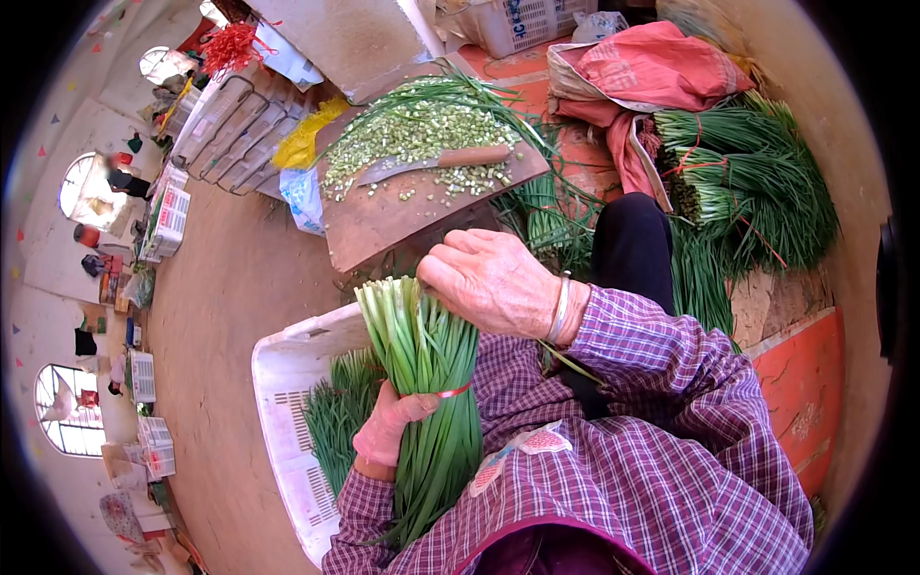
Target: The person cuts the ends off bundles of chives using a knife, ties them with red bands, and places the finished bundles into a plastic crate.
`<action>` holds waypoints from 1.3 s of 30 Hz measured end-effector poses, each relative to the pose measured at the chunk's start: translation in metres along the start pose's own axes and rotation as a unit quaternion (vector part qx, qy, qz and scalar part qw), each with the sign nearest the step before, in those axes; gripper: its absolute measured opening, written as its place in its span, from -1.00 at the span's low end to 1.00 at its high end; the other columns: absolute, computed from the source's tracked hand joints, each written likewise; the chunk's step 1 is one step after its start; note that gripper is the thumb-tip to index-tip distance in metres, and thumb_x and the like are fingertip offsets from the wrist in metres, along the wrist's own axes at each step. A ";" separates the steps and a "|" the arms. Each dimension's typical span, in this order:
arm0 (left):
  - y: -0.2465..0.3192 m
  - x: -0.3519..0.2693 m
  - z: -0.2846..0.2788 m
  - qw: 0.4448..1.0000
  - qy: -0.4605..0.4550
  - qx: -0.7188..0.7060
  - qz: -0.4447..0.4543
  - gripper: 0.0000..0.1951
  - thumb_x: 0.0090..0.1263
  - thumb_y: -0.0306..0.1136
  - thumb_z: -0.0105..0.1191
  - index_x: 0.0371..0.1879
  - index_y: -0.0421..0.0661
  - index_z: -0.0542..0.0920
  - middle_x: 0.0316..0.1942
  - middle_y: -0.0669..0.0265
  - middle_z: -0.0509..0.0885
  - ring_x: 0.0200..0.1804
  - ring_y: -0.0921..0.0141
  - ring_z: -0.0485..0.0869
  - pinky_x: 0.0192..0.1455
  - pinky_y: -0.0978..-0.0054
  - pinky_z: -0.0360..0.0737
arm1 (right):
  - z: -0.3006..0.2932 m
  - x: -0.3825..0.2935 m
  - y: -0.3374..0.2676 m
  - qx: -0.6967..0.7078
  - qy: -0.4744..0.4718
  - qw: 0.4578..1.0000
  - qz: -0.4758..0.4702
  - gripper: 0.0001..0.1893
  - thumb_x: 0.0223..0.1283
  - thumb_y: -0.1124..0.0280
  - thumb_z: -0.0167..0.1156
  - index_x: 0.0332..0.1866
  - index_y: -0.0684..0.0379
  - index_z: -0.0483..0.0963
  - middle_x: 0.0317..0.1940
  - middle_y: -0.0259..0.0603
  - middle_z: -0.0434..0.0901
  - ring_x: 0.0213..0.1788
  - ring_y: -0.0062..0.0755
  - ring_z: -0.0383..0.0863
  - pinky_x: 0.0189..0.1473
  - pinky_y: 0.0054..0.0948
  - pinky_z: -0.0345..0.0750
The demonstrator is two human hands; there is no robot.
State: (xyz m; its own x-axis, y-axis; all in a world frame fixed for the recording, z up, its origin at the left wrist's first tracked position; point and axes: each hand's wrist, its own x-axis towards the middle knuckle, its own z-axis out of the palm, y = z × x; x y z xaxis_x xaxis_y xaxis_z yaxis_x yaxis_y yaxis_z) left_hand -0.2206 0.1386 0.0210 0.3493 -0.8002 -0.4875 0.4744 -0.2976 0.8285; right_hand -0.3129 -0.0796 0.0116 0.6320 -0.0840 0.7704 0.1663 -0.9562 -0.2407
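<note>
My left hand [392, 425], with a pink covering over part of it, grips a bundle of green garlic chives [438, 402] at its middle. A thin red tie [454, 392] circles the bundle near my thumb. The pale cut stem ends point up and the leaves hang down over my lap. My right hand [496, 282], wearing a metal bangle [560, 307], is curled against the right side of the stem ends. Its fingertips are hidden, so whether it pinches any stems cannot be told. Below the bundle, a white plastic crate [291, 359] holds more chives [341, 410].
A wooden board [388, 233] ahead bears a knife [431, 162] and chopped stem pieces [431, 108]. Tied chive bundles [740, 172] lie at right beside a red woven sack [647, 68]. Stacked crates [230, 129] stand left of the board. A person [129, 183] is far off.
</note>
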 end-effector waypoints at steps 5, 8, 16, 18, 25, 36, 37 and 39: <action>-0.006 0.001 -0.007 0.999 -0.025 -0.027 -0.011 -0.21 0.04 -0.35 0.29 0.33 -0.20 0.28 0.11 0.16 0.57 0.04 0.26 0.63 0.09 0.30 0.64 | -0.036 0.005 0.042 -0.198 0.085 0.968 0.127 -0.83 0.05 0.40 0.16 -0.25 0.13 0.40 -0.42 -0.24 0.47 -0.26 -0.24 0.55 -0.23 -0.33 0.54; -0.005 0.001 -0.013 1.000 -0.005 -0.009 -0.015 -0.25 0.07 -0.36 0.27 0.31 -0.21 0.31 0.08 0.15 0.58 0.00 0.26 0.65 0.04 0.33 0.66 | -0.042 0.000 0.015 -0.087 0.043 0.985 0.141 -0.72 0.07 0.23 0.28 -0.21 0.13 0.44 -0.42 -0.20 0.50 -0.30 -0.15 0.60 -0.31 -0.24 0.55; -0.009 0.008 -0.017 0.999 -0.011 0.036 0.008 -0.38 0.11 -0.30 0.30 0.18 -0.25 0.43 -0.06 0.24 0.64 -0.10 0.40 0.65 -0.05 0.45 0.63 | -0.008 -0.014 -0.043 0.100 -0.118 0.968 0.196 -0.63 0.08 0.13 0.33 -0.21 0.19 0.44 -0.39 -0.13 0.56 -0.37 -0.02 0.64 -0.39 -0.16 0.54; -0.009 0.007 -0.019 0.999 -0.006 0.036 0.010 -0.40 0.12 -0.36 0.25 0.19 -0.23 0.40 -0.09 0.21 0.63 -0.14 0.37 0.68 -0.11 0.43 0.68 | -0.007 -0.013 -0.042 0.157 -0.096 0.964 0.190 -0.72 0.08 0.28 0.30 -0.33 0.23 0.40 -0.44 -0.07 0.54 -0.39 0.08 0.60 -0.38 -0.09 0.53; -0.007 0.005 -0.017 0.999 -0.019 0.048 0.016 -0.42 0.11 -0.23 0.34 0.11 -0.24 0.52 -0.07 0.30 0.64 -0.11 0.46 0.62 -0.02 0.49 0.57 | -0.010 -0.010 -0.024 0.213 -0.097 0.962 0.140 -0.78 0.01 0.36 0.26 -0.39 0.27 0.42 -0.45 0.01 0.59 -0.37 0.09 0.63 -0.34 -0.07 0.57; 0.001 -0.003 0.002 0.999 0.004 0.044 0.016 -0.40 0.06 -0.20 0.32 0.09 -0.26 0.52 -0.10 0.29 0.66 -0.13 0.43 0.63 -0.06 0.45 0.59 | -0.022 -0.004 0.042 -0.019 0.041 0.993 0.112 -0.75 -0.01 0.37 0.30 -0.39 0.22 0.36 -0.47 -0.12 0.52 -0.45 -0.04 0.61 -0.40 -0.17 0.56; 0.002 -0.005 0.004 0.998 0.011 0.055 0.020 -0.37 0.05 -0.18 0.33 0.11 -0.25 0.51 -0.08 0.29 0.65 -0.12 0.44 0.63 -0.06 0.44 0.59 | -0.029 -0.003 0.056 -0.037 0.070 0.992 0.102 -0.76 -0.01 0.37 0.30 -0.40 0.22 0.36 -0.48 -0.14 0.52 -0.45 -0.05 0.61 -0.39 -0.18 0.56; 0.005 -0.015 0.004 0.997 0.024 0.069 0.029 -0.34 0.04 -0.17 0.35 0.13 -0.25 0.50 -0.06 0.28 0.65 -0.12 0.44 0.63 -0.05 0.44 0.59 | -0.051 0.001 0.088 -0.123 0.082 0.979 0.143 -0.78 0.04 0.37 0.28 -0.38 0.21 0.39 -0.47 -0.15 0.53 -0.42 -0.08 0.62 -0.34 -0.20 0.58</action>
State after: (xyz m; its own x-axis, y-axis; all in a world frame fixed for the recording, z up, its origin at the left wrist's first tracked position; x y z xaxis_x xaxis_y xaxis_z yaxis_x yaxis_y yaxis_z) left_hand -0.2269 0.1469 0.0339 0.4125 -0.7931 -0.4481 0.3387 -0.3231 0.8837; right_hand -0.3360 -0.1780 0.0212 0.4927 -0.3829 0.7815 -0.2005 -0.9238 -0.3262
